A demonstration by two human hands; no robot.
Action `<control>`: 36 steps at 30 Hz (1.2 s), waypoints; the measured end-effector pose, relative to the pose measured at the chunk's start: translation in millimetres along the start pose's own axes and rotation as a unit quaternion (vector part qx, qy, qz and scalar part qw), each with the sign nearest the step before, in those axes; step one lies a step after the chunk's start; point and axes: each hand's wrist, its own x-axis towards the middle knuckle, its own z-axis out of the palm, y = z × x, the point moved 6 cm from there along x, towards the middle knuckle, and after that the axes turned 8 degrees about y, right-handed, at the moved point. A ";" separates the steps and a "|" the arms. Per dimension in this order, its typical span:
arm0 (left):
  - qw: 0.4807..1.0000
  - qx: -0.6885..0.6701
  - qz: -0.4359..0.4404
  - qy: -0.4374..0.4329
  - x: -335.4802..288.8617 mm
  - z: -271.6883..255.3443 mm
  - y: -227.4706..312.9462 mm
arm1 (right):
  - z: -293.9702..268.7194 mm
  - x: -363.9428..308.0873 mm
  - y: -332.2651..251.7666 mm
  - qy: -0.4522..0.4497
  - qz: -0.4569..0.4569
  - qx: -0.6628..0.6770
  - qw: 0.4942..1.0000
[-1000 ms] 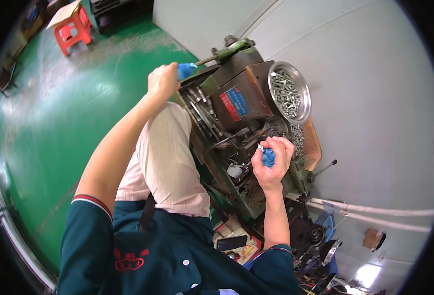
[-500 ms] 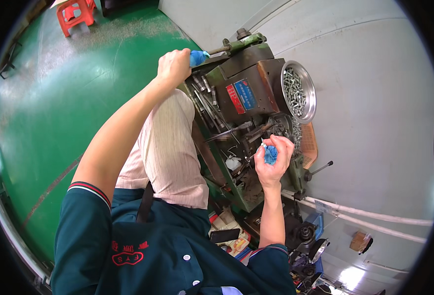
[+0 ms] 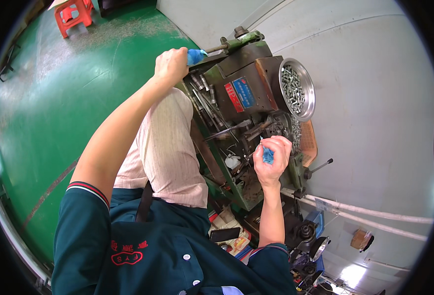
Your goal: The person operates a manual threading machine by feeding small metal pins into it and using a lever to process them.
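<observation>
My left hand is closed around the end of a lever on the green bench lathe. Crumpled blue wrapping covers the lever where my fingers grip it. In front of the spindle, my right hand curls its fingers over a blue-wrapped piece. Whether a handle lies under that wrapping is hidden by the palm and fingers. A small pale tip shows by the thumb and forefinger, too small to name. The metal chuck area lies just beyond this hand.
A steel bowl of small metal parts sits on the machine's right. Behind it is an orange basket. Steel rods lie in the lathe's tray. A lever with a black knob juts right. A red stool stands far left.
The fingers of my right hand have curled in tighter over the blue-wrapped piece. My left hand keeps its grip on the lever. The whole view has shifted slightly.
</observation>
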 end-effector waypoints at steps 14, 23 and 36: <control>1.000 0.012 0.009 0.014 -0.2 -3.8 5.3 | 0.4 -0.8 -1.0 0.004 0.005 0.008 1.000; 1.000 0.014 0.008 0.019 -0.9 -3.5 4.0 | 0.1 -11.0 4.3 0.003 0.030 0.028 0.999; 1.000 0.013 0.002 0.015 1.7 -3.1 2.8 | 1.2 -3.2 -4.6 -0.007 -0.041 -0.005 0.999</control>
